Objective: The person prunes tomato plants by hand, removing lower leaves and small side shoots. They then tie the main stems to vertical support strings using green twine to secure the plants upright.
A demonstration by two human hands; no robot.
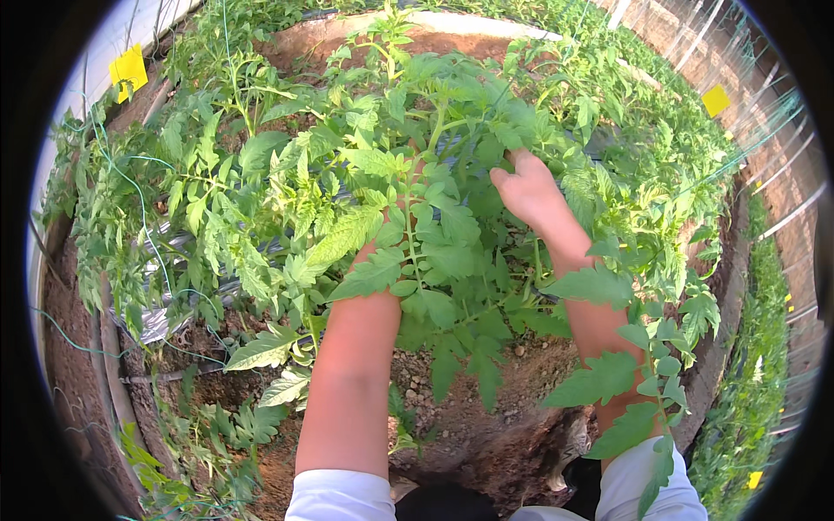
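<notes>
Both my arms reach into leafy green tomato plants (449, 241). My left forearm passes behind a compound leaf, and only a sliver of my left hand or wrist (414, 170) shows between the leaves; its fingers are hidden. My right hand (526, 189) is at the right side of the central plant, thumb visible and the other fingers hidden behind foliage, so what it touches cannot be told. A thick green stem (438, 127) rises between the two hands. A tomato leaf (599, 381) hangs across my right forearm.
Teal twine (144, 215) hangs loosely among the plants at left, and more twine (743, 159) runs at right. Silvery plastic film (156, 322) lies under the left plants. Yellow cards (129, 70) hang around. Brown soil (482, 436) lies below my arms. Plant rows continue at right.
</notes>
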